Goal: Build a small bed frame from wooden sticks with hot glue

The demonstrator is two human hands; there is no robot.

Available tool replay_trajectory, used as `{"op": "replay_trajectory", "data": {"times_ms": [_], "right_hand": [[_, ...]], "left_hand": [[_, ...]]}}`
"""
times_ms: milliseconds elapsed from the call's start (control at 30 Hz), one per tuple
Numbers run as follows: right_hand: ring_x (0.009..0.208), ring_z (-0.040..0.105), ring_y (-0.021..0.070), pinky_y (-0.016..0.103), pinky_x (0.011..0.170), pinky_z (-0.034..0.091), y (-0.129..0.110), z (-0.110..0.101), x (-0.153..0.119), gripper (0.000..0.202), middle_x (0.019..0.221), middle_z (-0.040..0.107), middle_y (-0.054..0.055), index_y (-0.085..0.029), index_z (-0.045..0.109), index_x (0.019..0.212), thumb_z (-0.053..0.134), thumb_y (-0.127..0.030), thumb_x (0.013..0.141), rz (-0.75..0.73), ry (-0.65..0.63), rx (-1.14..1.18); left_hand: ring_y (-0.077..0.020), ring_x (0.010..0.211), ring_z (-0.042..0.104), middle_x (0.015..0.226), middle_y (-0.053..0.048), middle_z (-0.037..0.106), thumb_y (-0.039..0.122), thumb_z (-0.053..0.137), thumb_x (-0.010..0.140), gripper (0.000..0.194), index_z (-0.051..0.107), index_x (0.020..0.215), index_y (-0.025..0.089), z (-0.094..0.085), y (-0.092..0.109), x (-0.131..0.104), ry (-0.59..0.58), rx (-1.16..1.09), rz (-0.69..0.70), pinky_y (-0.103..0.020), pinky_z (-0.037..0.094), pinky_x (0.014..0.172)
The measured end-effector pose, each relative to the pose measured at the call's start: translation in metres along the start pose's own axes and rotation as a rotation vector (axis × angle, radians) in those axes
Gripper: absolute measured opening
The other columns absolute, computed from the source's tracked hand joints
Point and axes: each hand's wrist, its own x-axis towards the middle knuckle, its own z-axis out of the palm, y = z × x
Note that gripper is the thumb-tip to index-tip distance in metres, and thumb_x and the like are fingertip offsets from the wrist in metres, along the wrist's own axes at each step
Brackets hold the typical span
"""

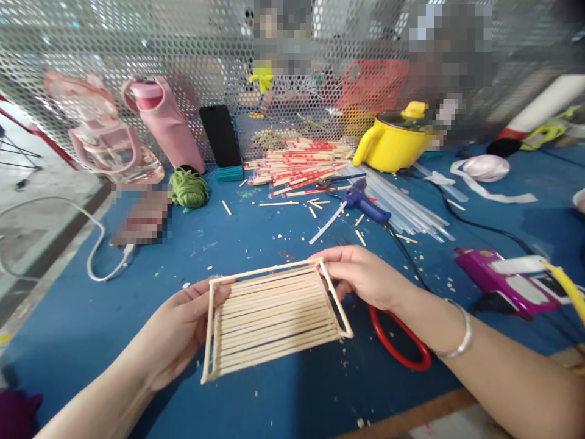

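Note:
A rectangular frame of pale wooden sticks (278, 320), with parallel slats across it, is held tilted above the blue table. My left hand (183, 323) is closed on its left side, the thumb lying over the slats near the upper left corner. At the upper right corner my right hand (361, 274) grips the frame, with some fingers hidden behind it. A red-handled tool (402, 341) lies partly under my right wrist. Beyond the frame lies a blue glue gun (365, 203) with a clear glue stick in its rear.
Paper-wrapped chopsticks (306, 161) and clear glue sticks (402, 201) lie on the blue table (91, 317). Behind stand a yellow pot (395, 143), a phone (220, 135) and a pink bottle (171, 128). Green yarn (189, 187) is at left, a purple tool (507, 280) at right.

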Motion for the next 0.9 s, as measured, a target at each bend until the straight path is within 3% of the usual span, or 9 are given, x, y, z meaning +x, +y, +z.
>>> {"op": "replay_trajectory", "data": {"times_ms": [167, 300, 433, 567, 733, 900], "right_hand": [[0.055, 0.06, 0.0097, 0.017, 0.044, 0.049, -0.002, -0.001, 0.0, 0.024, 0.07, 0.067, 0.003, -0.016, 0.068, 0.094, 0.057, -0.017, 0.072, 0.013, 0.005, 0.001], [0.058, 0.062, 0.0105, 0.018, 0.047, 0.051, -0.002, 0.003, -0.001, 0.023, 0.071, 0.068, 0.002, -0.017, 0.069, 0.095, 0.059, -0.024, 0.076, -0.001, -0.017, -0.048], [0.058, 0.062, 0.0106, 0.021, 0.049, 0.052, -0.001, 0.007, -0.002, 0.024, 0.072, 0.067, 0.001, -0.018, 0.067, 0.096, 0.062, -0.03, 0.076, -0.037, 0.0, -0.032], [0.053, 0.06, 0.0091, 0.018, 0.046, 0.051, 0.0, 0.008, 0.001, 0.014, 0.064, 0.064, -0.001, -0.016, 0.066, 0.084, 0.066, -0.022, 0.072, -0.021, 0.055, 0.007], [0.048, 0.059, 0.009, 0.018, 0.042, 0.049, -0.002, 0.01, 0.004, 0.008, 0.061, 0.064, 0.0, -0.015, 0.062, 0.076, 0.064, -0.014, 0.068, 0.08, 0.077, 0.094], [0.047, 0.058, 0.0085, 0.018, 0.04, 0.048, -0.003, 0.014, 0.003, 0.005, 0.059, 0.062, -0.002, -0.016, 0.061, 0.072, 0.064, -0.013, 0.069, 0.057, 0.126, 0.067]], "left_hand": [[-0.012, 0.064, 0.066, 0.081, -0.004, 0.072, 0.016, 0.065, 0.078, 0.026, 0.065, 0.104, 0.016, 0.0, 0.004, -0.003, -0.018, -0.005, -0.017, -0.018, 0.053, 0.06], [-0.0136, 0.07, 0.067, 0.084, -0.004, 0.072, 0.018, 0.067, 0.076, 0.028, 0.066, 0.104, 0.017, -0.002, 0.004, -0.001, -0.081, 0.002, -0.02, -0.02, 0.054, 0.066], [-0.0155, 0.071, 0.067, 0.085, -0.006, 0.072, 0.022, 0.065, 0.078, 0.027, 0.066, 0.105, 0.017, -0.003, 0.0, 0.001, -0.071, 0.004, -0.008, -0.023, 0.055, 0.066], [-0.0148, 0.065, 0.066, 0.087, -0.009, 0.071, 0.021, 0.064, 0.079, 0.028, 0.065, 0.106, 0.015, -0.001, -0.002, 0.001, -0.045, 0.029, 0.014, -0.022, 0.055, 0.059], [-0.0145, 0.068, 0.067, 0.091, -0.009, 0.071, 0.02, 0.062, 0.08, 0.026, 0.065, 0.105, 0.016, 0.0, -0.002, 0.001, -0.045, 0.034, 0.011, -0.023, 0.056, 0.063], [-0.0145, 0.068, 0.067, 0.091, -0.009, 0.072, 0.02, 0.063, 0.079, 0.024, 0.066, 0.102, 0.015, 0.002, -0.003, 0.002, -0.028, 0.041, 0.012, -0.021, 0.055, 0.062]]}}
